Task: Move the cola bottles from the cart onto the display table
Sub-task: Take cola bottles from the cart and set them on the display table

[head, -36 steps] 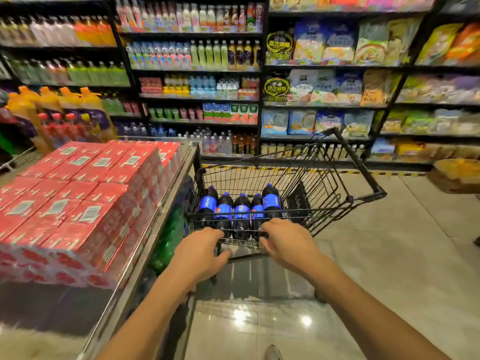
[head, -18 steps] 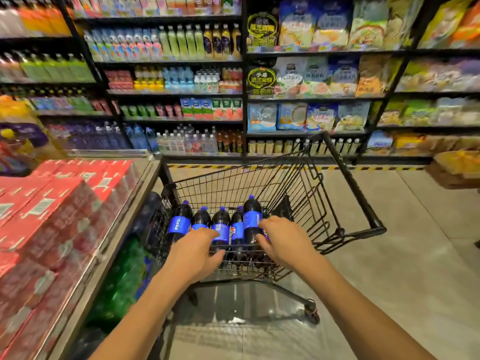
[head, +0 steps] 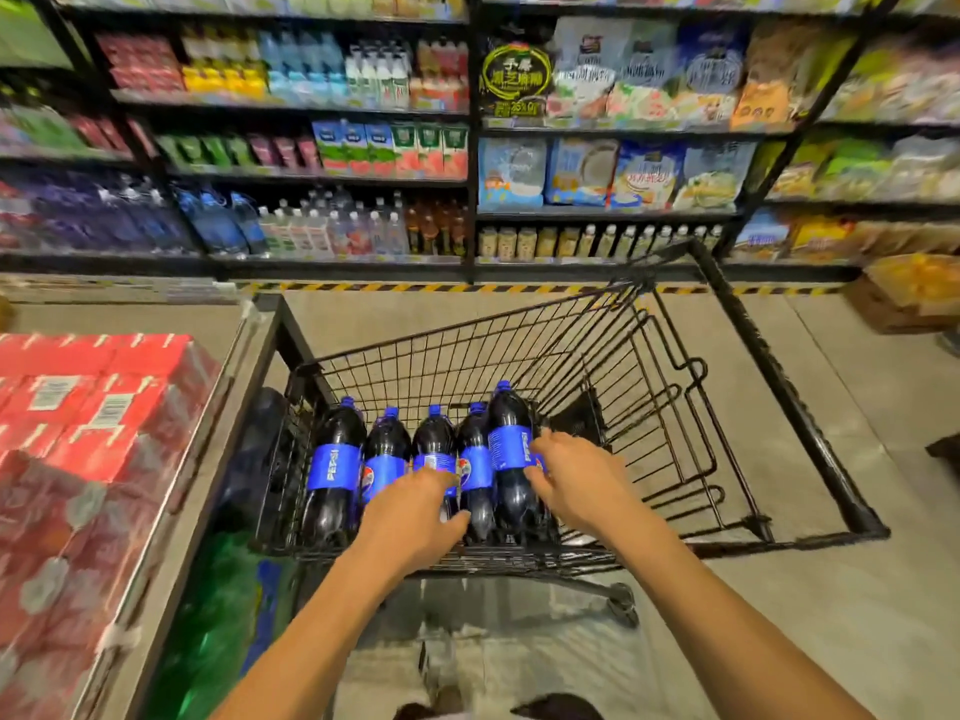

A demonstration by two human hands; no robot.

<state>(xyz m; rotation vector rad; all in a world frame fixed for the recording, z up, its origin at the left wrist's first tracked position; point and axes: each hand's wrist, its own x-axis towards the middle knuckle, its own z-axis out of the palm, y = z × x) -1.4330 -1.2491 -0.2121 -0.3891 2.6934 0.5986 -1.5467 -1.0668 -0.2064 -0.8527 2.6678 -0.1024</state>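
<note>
Several dark cola bottles with blue labels lie side by side in the near left part of a black wire cart (head: 789,407). The leftmost bottle (head: 332,459) is untouched. My left hand (head: 410,517) reaches over the cart's near rim and rests with spread fingers on the middle bottles. Fingertips of my right hand (head: 576,485) touch the label of the rightmost bottle (head: 506,449), which lies a little higher than the others; no closed grip shows. The display table (head: 208,459) stands directly left of the cart.
Red shrink-wrapped cartons (head: 98,407) cover the table's near part, with bare grey surface (head: 130,314) behind them. Green bottles (head: 218,615) sit under the table. Stocked shelves (head: 467,148) line the far side behind yellow-black floor tape. A box of goods (head: 904,293) stands far right.
Both hands left the cart's near rim and reached forward into the basket onto the bottles. The view tilted down and shifted right, so the table's cartons slid left.
</note>
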